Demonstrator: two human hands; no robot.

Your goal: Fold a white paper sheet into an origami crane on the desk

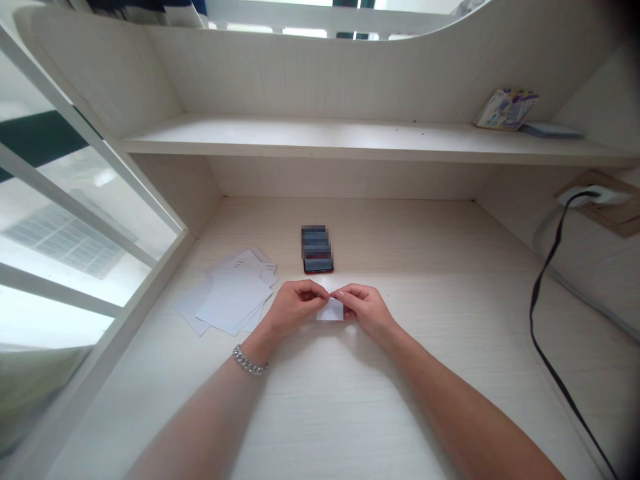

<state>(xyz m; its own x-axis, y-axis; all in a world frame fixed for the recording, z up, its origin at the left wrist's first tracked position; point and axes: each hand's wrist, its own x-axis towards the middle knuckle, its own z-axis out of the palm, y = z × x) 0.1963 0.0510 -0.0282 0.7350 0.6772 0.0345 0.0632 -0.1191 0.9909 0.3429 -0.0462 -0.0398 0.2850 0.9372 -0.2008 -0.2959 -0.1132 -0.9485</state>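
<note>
A small folded piece of white paper [331,311] is held just above the pale wooden desk [350,400], between both hands. My left hand [295,303] pinches its left top edge with fingers closed; a silver chain bracelet [249,362] sits on that wrist. My right hand [364,305] pinches the right top edge, fingers also closed. Only the lower part of the paper shows below the fingertips.
A loose pile of white sheets [231,298] lies left of the hands. A phone [317,249] lies flat just beyond them. A black cable [547,300] runs down the right side from a wall plug [597,195]. A colourful booklet [505,109] rests on the shelf.
</note>
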